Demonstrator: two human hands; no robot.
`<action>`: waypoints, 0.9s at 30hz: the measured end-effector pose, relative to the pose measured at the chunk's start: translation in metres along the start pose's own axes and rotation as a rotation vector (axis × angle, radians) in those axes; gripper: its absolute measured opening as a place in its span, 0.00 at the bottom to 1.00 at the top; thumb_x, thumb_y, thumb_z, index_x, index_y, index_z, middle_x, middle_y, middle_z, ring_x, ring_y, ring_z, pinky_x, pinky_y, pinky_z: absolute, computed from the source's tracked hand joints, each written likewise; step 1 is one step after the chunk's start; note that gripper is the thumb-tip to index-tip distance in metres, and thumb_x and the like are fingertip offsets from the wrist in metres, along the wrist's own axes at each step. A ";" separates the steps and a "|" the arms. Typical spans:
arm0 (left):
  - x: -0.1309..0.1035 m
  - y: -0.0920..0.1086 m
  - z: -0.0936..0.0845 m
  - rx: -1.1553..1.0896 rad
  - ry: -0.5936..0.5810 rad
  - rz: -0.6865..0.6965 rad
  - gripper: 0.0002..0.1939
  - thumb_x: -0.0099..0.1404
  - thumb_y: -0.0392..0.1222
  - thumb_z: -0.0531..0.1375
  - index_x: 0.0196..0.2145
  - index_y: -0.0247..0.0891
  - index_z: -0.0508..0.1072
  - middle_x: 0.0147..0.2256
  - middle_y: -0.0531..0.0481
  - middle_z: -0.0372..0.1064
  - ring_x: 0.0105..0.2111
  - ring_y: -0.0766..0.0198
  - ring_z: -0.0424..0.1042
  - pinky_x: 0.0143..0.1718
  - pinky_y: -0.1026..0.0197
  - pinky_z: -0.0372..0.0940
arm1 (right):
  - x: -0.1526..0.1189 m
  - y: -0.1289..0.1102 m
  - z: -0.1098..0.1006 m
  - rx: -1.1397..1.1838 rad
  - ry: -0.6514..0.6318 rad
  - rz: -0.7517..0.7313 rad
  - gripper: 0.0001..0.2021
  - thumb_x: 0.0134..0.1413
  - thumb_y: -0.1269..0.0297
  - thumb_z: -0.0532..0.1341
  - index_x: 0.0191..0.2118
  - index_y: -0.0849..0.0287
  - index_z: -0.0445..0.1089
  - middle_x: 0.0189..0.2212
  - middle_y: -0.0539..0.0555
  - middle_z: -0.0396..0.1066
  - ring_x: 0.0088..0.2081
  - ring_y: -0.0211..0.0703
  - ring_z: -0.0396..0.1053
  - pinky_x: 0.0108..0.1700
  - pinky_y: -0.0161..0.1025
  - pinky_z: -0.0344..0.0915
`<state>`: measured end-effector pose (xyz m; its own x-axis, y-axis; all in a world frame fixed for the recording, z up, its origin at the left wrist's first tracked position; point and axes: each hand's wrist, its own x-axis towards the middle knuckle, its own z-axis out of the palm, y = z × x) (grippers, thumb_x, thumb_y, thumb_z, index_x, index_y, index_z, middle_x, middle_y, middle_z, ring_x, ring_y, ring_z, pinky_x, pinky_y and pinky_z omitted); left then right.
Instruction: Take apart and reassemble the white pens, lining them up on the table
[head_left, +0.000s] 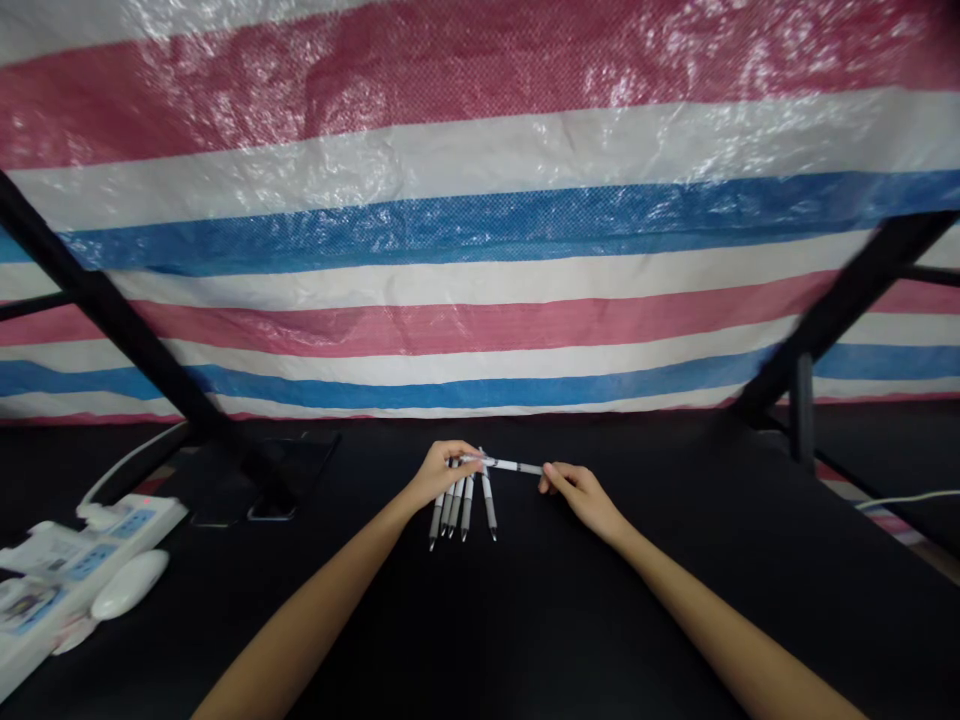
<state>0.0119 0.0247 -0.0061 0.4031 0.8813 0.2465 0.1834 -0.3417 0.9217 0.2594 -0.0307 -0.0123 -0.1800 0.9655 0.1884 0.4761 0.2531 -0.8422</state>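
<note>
A white and grey pen point(507, 465) is held level between both hands, above the black table. My left hand point(442, 470) pinches its left end with thumb and fingers. At the other end, the grey grip, my right hand point(574, 490) has its fingers closed. Several similar pens point(456, 505) lie side by side below my left hand, their tips toward me. One pen point(489, 505) lies a little apart on the right of that row. The upper parts of some pens are hidden behind my left hand.
A white power strip point(90, 560) with plugs and a white mouse-shaped object point(131, 584) lie at the left. Dark flat devices point(271, 512) rest beside the left black post point(142, 350). Another black post point(832, 300) slants at the right. Behind hangs a striped plastic sheet point(465, 330).
</note>
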 end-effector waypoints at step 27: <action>0.000 0.000 0.000 -0.065 0.018 -0.037 0.13 0.54 0.47 0.64 0.31 0.32 0.76 0.26 0.46 0.76 0.29 0.61 0.73 0.33 0.63 0.63 | 0.000 0.002 -0.001 -0.035 0.110 -0.042 0.16 0.54 0.50 0.55 0.34 0.57 0.70 0.25 0.50 0.68 0.29 0.41 0.65 0.32 0.36 0.60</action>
<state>0.0117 0.0251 -0.0064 0.3807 0.8989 0.2169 0.1390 -0.2876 0.9476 0.2609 -0.0303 -0.0139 -0.1055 0.9544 0.2793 0.5002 0.2937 -0.8146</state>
